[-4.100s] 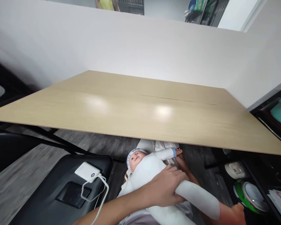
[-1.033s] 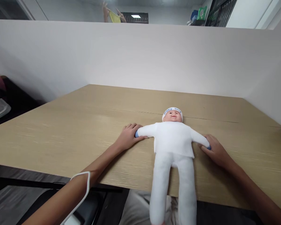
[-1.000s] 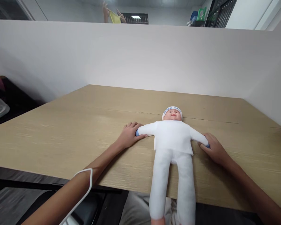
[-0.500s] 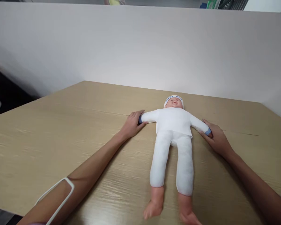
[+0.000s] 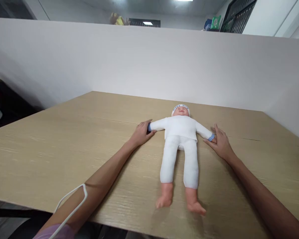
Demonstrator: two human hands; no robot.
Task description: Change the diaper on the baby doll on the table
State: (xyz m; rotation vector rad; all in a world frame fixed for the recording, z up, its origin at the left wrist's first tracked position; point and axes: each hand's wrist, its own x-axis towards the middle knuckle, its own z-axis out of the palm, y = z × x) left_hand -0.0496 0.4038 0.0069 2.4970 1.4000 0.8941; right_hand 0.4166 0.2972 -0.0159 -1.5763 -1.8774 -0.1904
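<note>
A baby doll (image 5: pixel 181 127) in a white top and white trousers lies on its back on the wooden table, arms out to both sides, bare feet toward me. A white headband with dark lettering rings its head. My left hand (image 5: pixel 141 132) is closed round the end of the doll's arm at the blue cuff, hiding the doll's hand there. At the other blue cuff, my right hand (image 5: pixel 221 142) touches the doll's hand, its fingers spread and lifted and its thumb apart below.
The wooden table (image 5: pixel 64 142) reaches back to a white partition (image 5: pixel 139 59). Dark and maroon items (image 5: pixel 5 99) sit beyond its left edge. Above the partition show a green packet (image 5: pixel 215 22) and a yellow item (image 5: pixel 119 20). A white band (image 5: pixel 77 207) loops round my left forearm.
The view has tilted up, showing more above the partition. My right hand's fingers have spread and lifted at the doll's cuff. My left hand keeps its hold on the other cuff.
</note>
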